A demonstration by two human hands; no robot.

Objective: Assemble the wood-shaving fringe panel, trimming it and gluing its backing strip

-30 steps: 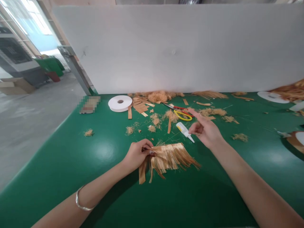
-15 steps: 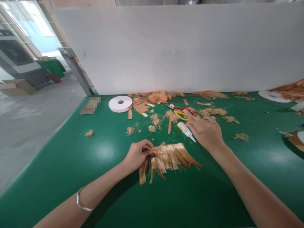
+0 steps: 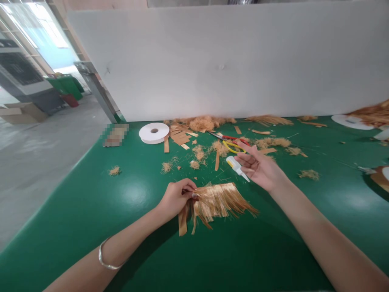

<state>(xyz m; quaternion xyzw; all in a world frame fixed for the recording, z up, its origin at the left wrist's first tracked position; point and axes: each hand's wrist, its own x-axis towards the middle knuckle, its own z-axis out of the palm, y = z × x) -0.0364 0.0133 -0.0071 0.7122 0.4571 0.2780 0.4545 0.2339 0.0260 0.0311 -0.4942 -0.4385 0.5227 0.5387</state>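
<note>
My left hand point(image 3: 179, 200) pinches the left end of a golden-tan fringe strip point(image 3: 217, 198), whose frayed strands spread to the right over the green table. My right hand point(image 3: 258, 164) is palm partly up with its fingers apart and holds nothing. Beside its fingertips lies a small white glue bottle point(image 3: 234, 164) with a pointed nozzle, on its side. Just beyond, scissors point(image 3: 234, 146) with red and yellow handles rest on the table, partly behind the right fingers.
A white tape roll point(image 3: 154, 132) lies at the back left, near tan ribbon pieces point(image 3: 180, 137). Heaps of loose fibre point(image 3: 206, 123) line the foot of a white board point(image 3: 227, 65). Another fibre bundle point(image 3: 372, 113) lies at the far right of the green table point(image 3: 136, 251).
My right hand has turned from palm down to palm partly up, staying near the glue bottle and scissors. My left hand and the fringe strip are nearly unmoved.
</note>
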